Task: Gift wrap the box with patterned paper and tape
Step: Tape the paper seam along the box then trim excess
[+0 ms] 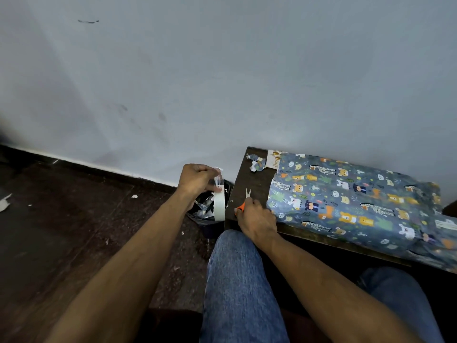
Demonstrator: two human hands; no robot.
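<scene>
Your left hand [195, 178] pinched the tape roll [219, 203] over the bin [201, 214]. Your right hand [256, 217] gripped orange scissors [243, 203] on the desk [249, 179]; wrapped box [351, 204] at 3 o'clock.

From my feed I see two bare forearms, no sleeves, watch or rings — the left hand [196, 178] at centre frame, the right hand [257, 217] just lower right of it. Below them, bottom centre, blue denim jeans [237, 280] cover both legs — faded, speckled weave.
</scene>
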